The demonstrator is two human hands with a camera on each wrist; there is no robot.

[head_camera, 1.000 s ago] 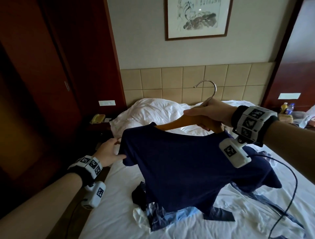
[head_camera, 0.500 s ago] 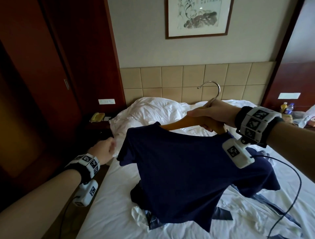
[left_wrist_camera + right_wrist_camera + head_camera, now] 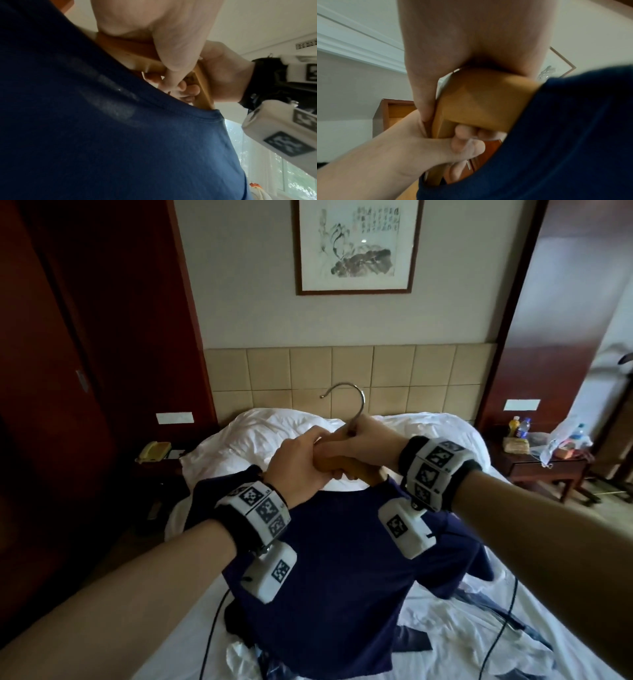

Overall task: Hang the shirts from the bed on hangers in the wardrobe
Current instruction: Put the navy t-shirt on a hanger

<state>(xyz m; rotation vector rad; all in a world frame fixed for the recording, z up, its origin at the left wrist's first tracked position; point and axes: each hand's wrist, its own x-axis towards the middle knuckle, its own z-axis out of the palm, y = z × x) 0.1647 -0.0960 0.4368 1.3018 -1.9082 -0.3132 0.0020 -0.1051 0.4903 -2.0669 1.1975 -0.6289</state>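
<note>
White-sheeted bed [image 3: 445, 628] with clothes and pillows

Rumpled white pillows [image 3: 260, 440] lie at the bed's head edge; a heap of dark and pale blue clothes [image 3: 507, 642] lies on the sheet near the foot.

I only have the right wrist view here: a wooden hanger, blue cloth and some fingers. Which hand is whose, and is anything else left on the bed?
Observer: The head view shows both hands on the wooden hanger: the left hand grips it beside the right hand.
Operator: Is the shirt fully on it?
Observer: The navy shirt hangs from the hanger above the bed, its collar below the hands.
Operator: And the hook?
Observer: The metal hook stands free above the hands, caught on nothing.
Operator: More clothes?
Observer: Yes, more garments lie crumpled on the sheet beneath the shirt.
</note>
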